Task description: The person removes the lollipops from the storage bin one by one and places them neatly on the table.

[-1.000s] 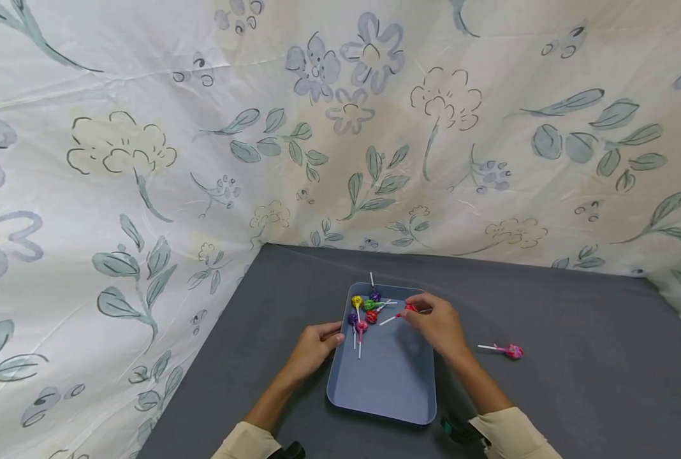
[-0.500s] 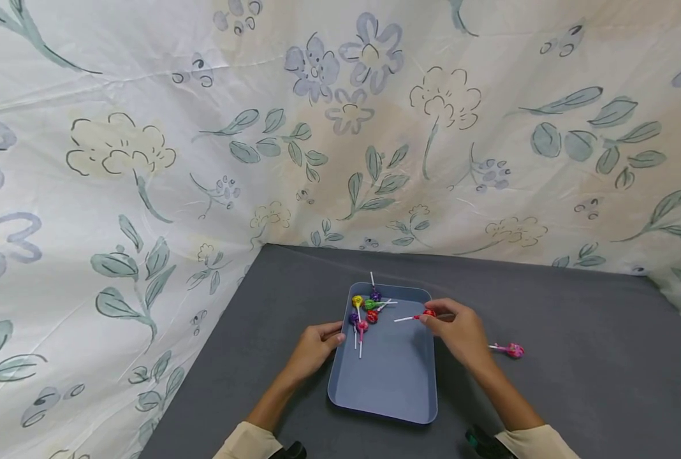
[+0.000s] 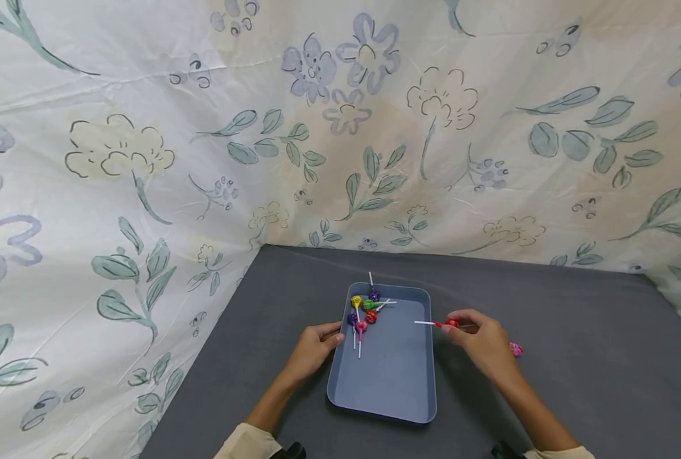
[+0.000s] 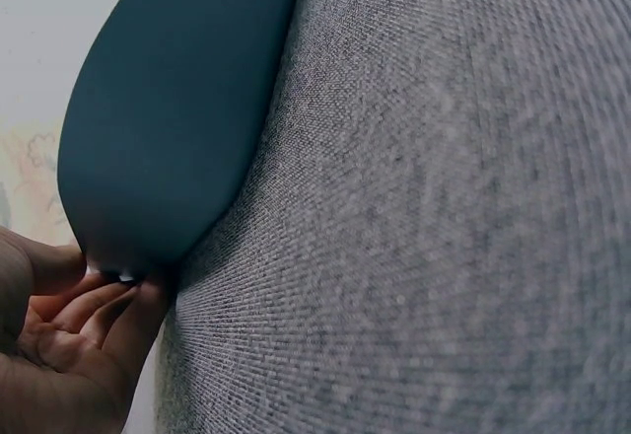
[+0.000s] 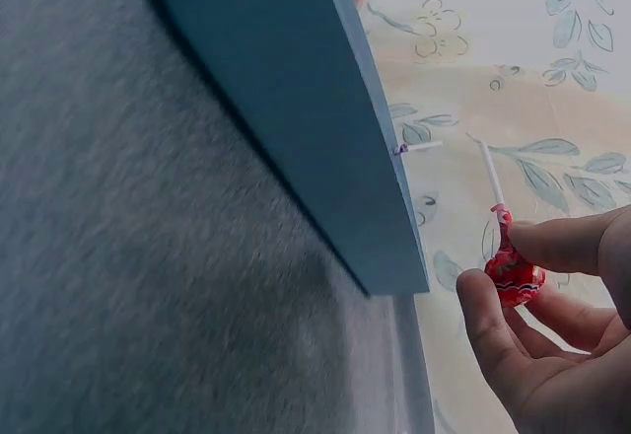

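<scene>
A blue-grey rectangular tray (image 3: 383,382) lies in front of me. My left hand (image 3: 310,352) grips its left side, thumb at the rim and fingers against the outer wall, as the left wrist view also shows. Just past the tray's right rim, my right hand (image 3: 484,341) pinches a red-wrapped lollipop (image 5: 515,278) by its candy end. Its white stick points left, over the tray. Grouped in the tray's far left part are a yellow lollipop (image 3: 356,301), a green one (image 3: 369,305), a red-orange one (image 3: 371,316), a pink one (image 3: 361,326) and two purple ones.
Another pink lollipop (image 3: 515,349) lies on the dark grey cloth (image 3: 593,370) to the right, partly hidden by my right hand. One purple lollipop (image 3: 374,294) has its stick jutting over the far rim. A flower-patterned curtain (image 3: 409,146) borders the table behind and at the left.
My right hand has moved right with the red lollipop, from above the tray to beyond its right rim, now covering part of the pink lollipop outside. My left hand stays put.
</scene>
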{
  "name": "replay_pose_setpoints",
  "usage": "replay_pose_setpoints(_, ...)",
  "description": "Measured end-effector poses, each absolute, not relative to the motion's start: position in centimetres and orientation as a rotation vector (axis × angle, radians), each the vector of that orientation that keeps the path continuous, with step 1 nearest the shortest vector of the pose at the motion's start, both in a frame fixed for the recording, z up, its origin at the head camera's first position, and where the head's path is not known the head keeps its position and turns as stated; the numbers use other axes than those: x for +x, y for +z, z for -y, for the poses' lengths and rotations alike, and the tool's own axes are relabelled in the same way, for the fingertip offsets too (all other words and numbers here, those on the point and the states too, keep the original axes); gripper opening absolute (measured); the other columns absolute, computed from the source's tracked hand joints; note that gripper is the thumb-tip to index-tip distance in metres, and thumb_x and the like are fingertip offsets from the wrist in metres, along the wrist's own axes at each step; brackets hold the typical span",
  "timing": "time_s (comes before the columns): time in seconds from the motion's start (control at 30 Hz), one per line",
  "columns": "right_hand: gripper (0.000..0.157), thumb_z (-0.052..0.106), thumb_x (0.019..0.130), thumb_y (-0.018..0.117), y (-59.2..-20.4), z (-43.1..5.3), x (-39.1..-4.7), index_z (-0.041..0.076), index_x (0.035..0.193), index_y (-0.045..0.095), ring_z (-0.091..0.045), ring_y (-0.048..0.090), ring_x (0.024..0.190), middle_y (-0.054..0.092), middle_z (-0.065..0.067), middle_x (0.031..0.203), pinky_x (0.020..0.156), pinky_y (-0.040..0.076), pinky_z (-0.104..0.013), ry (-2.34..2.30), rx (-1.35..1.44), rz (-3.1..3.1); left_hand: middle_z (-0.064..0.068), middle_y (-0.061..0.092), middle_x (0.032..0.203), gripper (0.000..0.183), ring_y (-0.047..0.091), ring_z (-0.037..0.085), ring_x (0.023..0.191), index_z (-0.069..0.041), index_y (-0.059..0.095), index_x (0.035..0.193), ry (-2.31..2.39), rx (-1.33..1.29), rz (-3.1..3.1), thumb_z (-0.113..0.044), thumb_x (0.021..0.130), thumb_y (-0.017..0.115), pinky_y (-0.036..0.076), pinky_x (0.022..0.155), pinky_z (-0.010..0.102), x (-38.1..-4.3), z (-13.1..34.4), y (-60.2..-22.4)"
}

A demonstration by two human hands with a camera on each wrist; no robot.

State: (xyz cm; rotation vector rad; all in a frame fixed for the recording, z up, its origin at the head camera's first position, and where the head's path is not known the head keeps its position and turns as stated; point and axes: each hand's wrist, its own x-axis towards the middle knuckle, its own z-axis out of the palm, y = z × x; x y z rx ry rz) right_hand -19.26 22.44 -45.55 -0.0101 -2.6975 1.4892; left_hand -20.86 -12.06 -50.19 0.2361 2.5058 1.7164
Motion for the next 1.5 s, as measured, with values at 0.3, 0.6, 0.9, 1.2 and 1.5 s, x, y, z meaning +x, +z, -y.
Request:
replay_pose_setpoints(0.3,0.044,0.029,0.098,0.080,-46.1,-24.4,-18.3,0.001,0.131,0.071,-0.019,0.077,0.087,0.078,-0.013,0.113,0.072,0.058,-0.023,1.468,-0.034,2.736,0.028,0.068,0.135,0.038,0.069,0.038,0.123,0.011,0.063,0.139,1.719,0.242,-2.498,-0.009,0.106,0.064,0.060,0.098,0.045,-20.8,12.1,-50.2)
replay_pose_setpoints(0.6,0.046,0.039,0.096,0.081,-46.4,-26.2,-17.6,0.006,0.127,0.075,-0.010,0.073,0.092,0.080,-0.008,0.111,0.073,0.056,-0.025,1.345,-0.044,2.786,0.029,0.068,0.136,0.039,0.070,0.039,0.122,0.011,0.063,0.139,1.711,0.250,-2.504,-0.010,0.107,0.064,0.061,0.096,0.045,-20.7,12.5,-50.2)
replay_pose_setpoints(0.9,0.047,0.039,0.096,0.081,-46.6,-27.5,-17.1,0.006,0.128,0.075,-0.011,0.073,0.093,0.080,-0.010,0.112,0.070,0.055,-0.026,1.314,-0.081,2.811,0.028,0.067,0.137,0.039,0.069,0.038,0.124,0.011,0.062,0.140,1.712,0.252,-2.500,-0.010,0.107,0.064,0.060,0.099,0.045,-20.6,12.5,-50.2)
replay_pose_setpoints(1.2,0.043,0.028,0.095,0.082,-47.7,-28.7,-16.6,-0.001,0.126,0.074,-0.007,0.072,0.076,0.080,-0.013,0.105,0.064,0.057,-0.024,1.378,-0.101,2.757,0.028,0.068,0.136,0.039,0.070,0.038,0.122,0.011,0.063,0.139,1.714,0.252,-2.496,-0.011,0.107,0.064,0.061,0.098,0.045,-20.7,12.4,-50.2)
replay_pose_setpoints(1.5,0.045,0.030,0.095,0.082,-48.5,-30.2,-16.3,0.000,0.127,0.074,-0.008,0.073,0.075,0.080,-0.011,0.105,0.064,0.056,-0.024,1.340,-0.155,2.806,0.029,0.067,0.137,0.039,0.069,0.039,0.123,0.012,0.062,0.140,1.722,0.260,-2.482,-0.010,0.107,0.063,0.060,0.098,0.045,-20.8,12.4,-50.2)
